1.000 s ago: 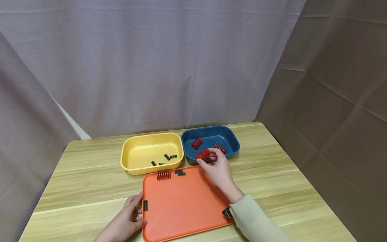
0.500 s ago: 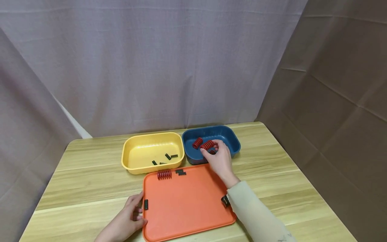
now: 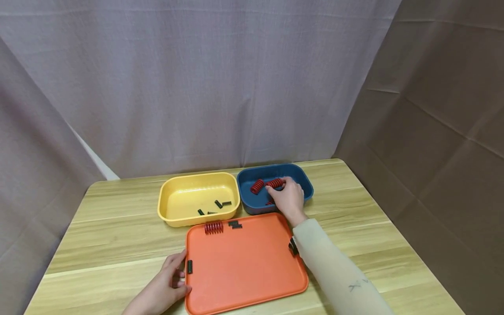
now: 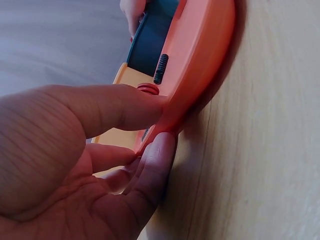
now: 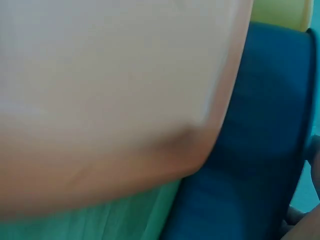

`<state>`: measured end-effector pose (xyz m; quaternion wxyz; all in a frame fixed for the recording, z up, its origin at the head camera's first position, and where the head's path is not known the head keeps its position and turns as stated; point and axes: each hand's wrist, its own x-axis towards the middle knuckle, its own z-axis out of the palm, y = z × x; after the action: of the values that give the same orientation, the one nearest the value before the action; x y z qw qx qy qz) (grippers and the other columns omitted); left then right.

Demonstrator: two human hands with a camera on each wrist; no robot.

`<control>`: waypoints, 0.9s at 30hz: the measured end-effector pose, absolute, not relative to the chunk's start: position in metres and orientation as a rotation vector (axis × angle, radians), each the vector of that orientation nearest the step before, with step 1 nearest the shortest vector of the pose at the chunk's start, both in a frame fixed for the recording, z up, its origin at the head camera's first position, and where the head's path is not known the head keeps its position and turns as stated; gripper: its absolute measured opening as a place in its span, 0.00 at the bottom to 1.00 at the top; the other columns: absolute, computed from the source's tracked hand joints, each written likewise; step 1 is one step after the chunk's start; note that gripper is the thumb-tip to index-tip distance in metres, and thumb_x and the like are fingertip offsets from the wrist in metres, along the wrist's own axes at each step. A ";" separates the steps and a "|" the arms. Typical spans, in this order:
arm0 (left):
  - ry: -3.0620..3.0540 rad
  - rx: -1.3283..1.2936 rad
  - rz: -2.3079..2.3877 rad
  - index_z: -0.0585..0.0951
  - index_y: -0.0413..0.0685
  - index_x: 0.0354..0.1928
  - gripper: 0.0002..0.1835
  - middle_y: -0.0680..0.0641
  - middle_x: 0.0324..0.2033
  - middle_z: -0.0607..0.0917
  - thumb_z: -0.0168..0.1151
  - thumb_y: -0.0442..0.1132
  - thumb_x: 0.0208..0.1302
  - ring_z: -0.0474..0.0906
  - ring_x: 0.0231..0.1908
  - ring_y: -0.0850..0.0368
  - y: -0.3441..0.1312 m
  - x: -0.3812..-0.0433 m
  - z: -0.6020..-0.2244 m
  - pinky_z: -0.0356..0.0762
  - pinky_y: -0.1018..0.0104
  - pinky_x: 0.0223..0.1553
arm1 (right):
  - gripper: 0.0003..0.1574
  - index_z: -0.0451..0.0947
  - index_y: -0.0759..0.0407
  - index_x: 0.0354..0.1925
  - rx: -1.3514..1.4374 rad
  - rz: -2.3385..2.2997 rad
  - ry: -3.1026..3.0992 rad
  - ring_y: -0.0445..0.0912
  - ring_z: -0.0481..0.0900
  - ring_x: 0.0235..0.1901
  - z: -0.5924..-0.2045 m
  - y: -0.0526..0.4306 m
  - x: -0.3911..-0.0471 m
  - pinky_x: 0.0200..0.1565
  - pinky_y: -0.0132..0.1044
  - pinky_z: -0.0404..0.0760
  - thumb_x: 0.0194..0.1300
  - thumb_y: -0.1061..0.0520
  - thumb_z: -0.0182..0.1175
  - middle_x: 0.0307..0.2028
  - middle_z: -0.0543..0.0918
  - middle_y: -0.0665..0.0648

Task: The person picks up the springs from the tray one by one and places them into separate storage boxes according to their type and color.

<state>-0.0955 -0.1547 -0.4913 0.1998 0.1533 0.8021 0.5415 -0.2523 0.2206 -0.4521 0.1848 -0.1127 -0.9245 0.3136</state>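
Observation:
In the head view my right hand [image 3: 289,199] reaches into the blue bin [image 3: 305,190] and pinches a red coil spring [image 3: 274,183] between thumb and fingers. Left of it lies a second red spring [image 3: 257,187]; a third, mostly hidden behind the hand, shows a bit of coil [image 3: 270,202]. My left hand [image 3: 165,282] grips the left edge of the orange tray [image 3: 244,267]. In the left wrist view its thumb [image 4: 135,107] rests on the tray rim with fingers against the outer side. The right wrist view shows mainly the tray [image 5: 110,75] and the bin's wall [image 5: 250,115].
On the tray are one red spring [image 3: 214,227] and small dark springs [image 3: 235,224] along the back, plus another dark spring [image 3: 190,267] by the left rim. A yellow bin [image 3: 165,210] with several small dark springs stands beside the blue bin, at the curtain [image 3: 177,87].
My right hand has carried the red spring from over the bin's front rim back and down into the blue bin. The left hand has stayed at the tray's edge.

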 end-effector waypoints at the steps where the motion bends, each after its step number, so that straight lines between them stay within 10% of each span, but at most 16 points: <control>1: 2.242 0.426 1.512 0.52 0.33 0.73 0.48 0.40 0.64 0.58 0.69 0.28 0.55 0.70 0.44 0.52 -0.155 -0.096 -0.491 0.78 0.70 0.39 | 0.36 0.77 0.60 0.49 -0.324 0.860 -2.619 0.54 0.74 0.37 -0.453 0.221 -0.254 0.46 0.49 0.69 0.52 0.37 0.71 0.33 0.79 0.57; 27: 2.239 0.420 1.535 0.52 0.34 0.73 0.48 0.41 0.63 0.59 0.69 0.28 0.55 0.71 0.42 0.54 -0.151 -0.094 -0.490 0.79 0.70 0.39 | 0.40 0.77 0.60 0.49 -0.444 0.576 -2.749 0.59 0.74 0.42 -0.459 0.219 -0.263 0.50 0.53 0.69 0.53 0.31 0.66 0.40 0.82 0.61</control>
<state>-0.0936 -0.1513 -0.4899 0.1961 0.1500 0.7991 0.5481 -0.2631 0.2189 -0.4592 0.1484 -0.1544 -0.9560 0.2004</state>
